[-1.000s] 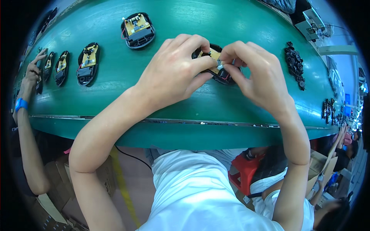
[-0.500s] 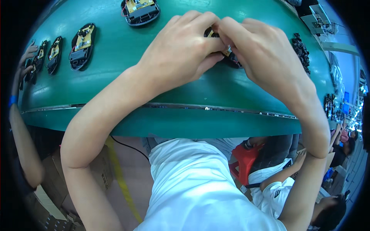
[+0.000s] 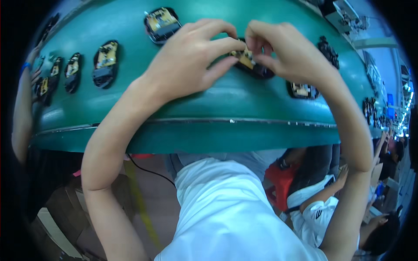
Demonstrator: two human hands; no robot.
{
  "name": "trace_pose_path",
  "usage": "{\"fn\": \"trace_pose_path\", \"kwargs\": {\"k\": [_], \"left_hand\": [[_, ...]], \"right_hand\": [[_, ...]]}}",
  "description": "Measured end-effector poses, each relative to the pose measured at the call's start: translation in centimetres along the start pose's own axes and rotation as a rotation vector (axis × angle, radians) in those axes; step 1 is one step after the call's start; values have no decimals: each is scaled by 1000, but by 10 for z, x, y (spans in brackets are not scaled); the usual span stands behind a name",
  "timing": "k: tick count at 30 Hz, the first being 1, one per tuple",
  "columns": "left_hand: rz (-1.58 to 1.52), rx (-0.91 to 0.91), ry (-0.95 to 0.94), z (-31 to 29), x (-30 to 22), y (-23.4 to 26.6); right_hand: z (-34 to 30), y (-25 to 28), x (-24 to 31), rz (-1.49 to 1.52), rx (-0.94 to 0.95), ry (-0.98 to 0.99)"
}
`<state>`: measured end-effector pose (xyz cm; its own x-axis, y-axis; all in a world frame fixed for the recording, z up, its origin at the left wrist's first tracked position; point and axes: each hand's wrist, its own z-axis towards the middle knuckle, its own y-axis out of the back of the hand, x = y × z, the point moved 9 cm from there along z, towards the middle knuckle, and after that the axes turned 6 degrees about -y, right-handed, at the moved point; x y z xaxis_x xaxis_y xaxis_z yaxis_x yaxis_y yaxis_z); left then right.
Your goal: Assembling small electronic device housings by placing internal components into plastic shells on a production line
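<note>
An opened computer mouse base, a black oval shell with a yellowish circuit board, lies on the green table between my hands. My left hand is at its left end, thumb and index finger apart, the index fingertip close to the board's far edge. Over its right side, my right hand has its fingers curled in toward the thumb. Whatever those fingers pinch, if anything, is too small and blurred to make out. Both hands partly cover the mouse base.
Another mouse base sits beyond my left hand, and one lies below my right wrist. Several more, including one, line the left side of the green table. Dark parts are piled right. A co-worker's arm reaches in at left.
My fingers have spread away from the mouse base, showing more of its board. The view has shifted; another mouse base now shows below my right wrist.
</note>
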<state>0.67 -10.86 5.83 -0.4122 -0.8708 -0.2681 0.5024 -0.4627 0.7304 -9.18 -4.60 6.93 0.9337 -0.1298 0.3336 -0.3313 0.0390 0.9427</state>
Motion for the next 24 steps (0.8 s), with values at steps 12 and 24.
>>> {"fn": "trace_pose_path", "kwargs": {"k": [12, 24], "left_hand": [[190, 174, 412, -59, 143, 74], [-55, 189, 268, -33, 93, 53]], "right_hand": [[107, -3, 43, 219, -232, 85], [89, -18, 41, 192, -254, 64]]}}
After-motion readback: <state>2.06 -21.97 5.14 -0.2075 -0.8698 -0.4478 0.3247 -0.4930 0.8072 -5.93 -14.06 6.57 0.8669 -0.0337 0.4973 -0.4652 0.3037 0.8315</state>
